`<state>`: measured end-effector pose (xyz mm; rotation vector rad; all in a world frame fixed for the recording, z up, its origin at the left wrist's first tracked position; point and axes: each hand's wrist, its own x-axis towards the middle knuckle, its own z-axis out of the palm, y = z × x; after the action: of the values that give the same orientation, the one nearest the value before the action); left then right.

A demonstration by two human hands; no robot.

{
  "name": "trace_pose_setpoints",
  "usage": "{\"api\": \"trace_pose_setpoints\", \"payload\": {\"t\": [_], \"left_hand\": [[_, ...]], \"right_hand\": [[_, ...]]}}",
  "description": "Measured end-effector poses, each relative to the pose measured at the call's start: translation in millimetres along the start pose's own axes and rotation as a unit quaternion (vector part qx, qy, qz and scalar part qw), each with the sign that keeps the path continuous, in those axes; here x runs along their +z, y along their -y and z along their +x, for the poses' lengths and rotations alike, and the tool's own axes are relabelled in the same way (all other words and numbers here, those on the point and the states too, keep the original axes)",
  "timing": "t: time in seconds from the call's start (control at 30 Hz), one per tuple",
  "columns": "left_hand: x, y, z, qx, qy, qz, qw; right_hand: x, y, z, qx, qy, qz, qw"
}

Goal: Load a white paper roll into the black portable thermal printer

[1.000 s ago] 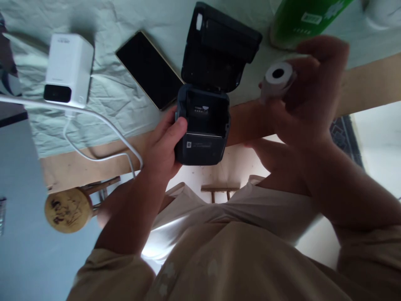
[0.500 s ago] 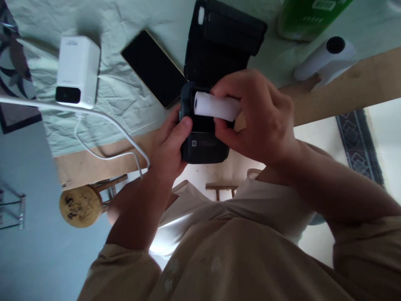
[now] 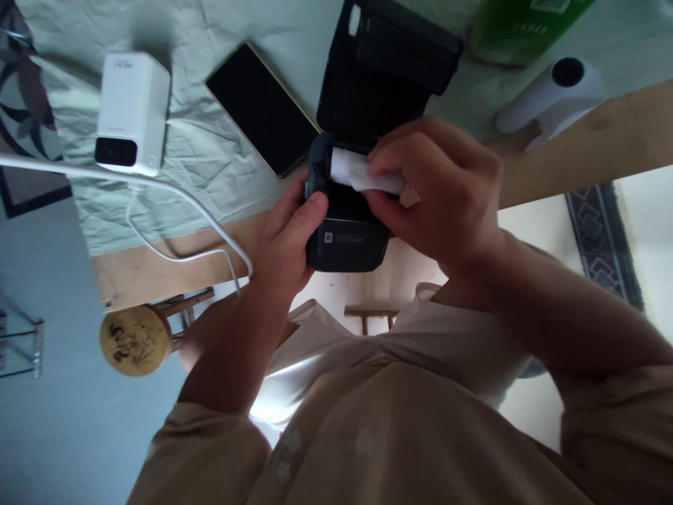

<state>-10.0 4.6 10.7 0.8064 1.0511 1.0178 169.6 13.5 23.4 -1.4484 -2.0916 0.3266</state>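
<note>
Device (image 3: pixel 351 247), compact, black plastic, round-cornered: in the head view, it is sitting in the left hand (image 3: pixel 288 235) above the near edge of the table (image 3: pixel 126 280). Fingers and thumb are gripping its left side. Its black hinged lid (image 3: pixel 386 77) is standing open on the far side.

Small white paper roll (image 3: pixel 344 167): the right hand (image 3: pixel 444 189) is pinching it between thumb and fingers, the left end reaching into or just over the open compartment; depth is not showing clearly.

Larger white roll (image 3: pixel 531 102) with dark hollow core: resting to the right, a loose flap hanging out.

Also on the table: pale green wrinkled cloth (image 3: pixel 226 161) covering the wood; black-screened smartphone (image 3: pixel 263 109) lying near the device; white block-shaped unit (image 3: pixel 129 98) with black panel, white cable (image 3: pixel 78 169) running past; green package (image 3: pixel 518 31) standing beyond the larger roll.

Round wooden stool (image 3: pixel 135 340): standing below, left.
</note>
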Motion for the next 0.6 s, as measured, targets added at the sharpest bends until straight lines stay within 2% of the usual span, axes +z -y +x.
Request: {"api": "trace_pose_setpoints", "payload": {"t": [0.1,0.17,0.3,0.37,0.47,0.6], "left_hand": [[0.4,-0.3,0.6,-0.004,0.003,0.005,1.0],[0.4,-0.1,1.0,-0.005,0.003,0.004,1.0],[-0.3,0.2,0.8,-0.004,0.004,0.01,1.0],[-0.6,-0.2,0.0,0.005,0.002,-0.005,1.0],[-1.0,-1.0,-1.2,0.028,0.015,-0.039,0.999],[-4.6,3.4,0.3,0.033,0.03,-0.032,0.999]], "right_hand": [[1.6,-3.1,1.9,0.025,0.028,0.032,0.999],[2.4,-5.7,1.5,0.006,0.019,0.044,0.999],[0.9,-5.7,-4.0,-0.08,-0.103,0.027,0.991],[-0.2,-2.8,-7.4,-0.117,-0.137,0.038,0.983],[1.1,1.6,-11.2,-0.167,-0.116,0.049,0.978],[2.1,0.7,-12.9,-0.194,-0.064,0.052,0.977]]}}
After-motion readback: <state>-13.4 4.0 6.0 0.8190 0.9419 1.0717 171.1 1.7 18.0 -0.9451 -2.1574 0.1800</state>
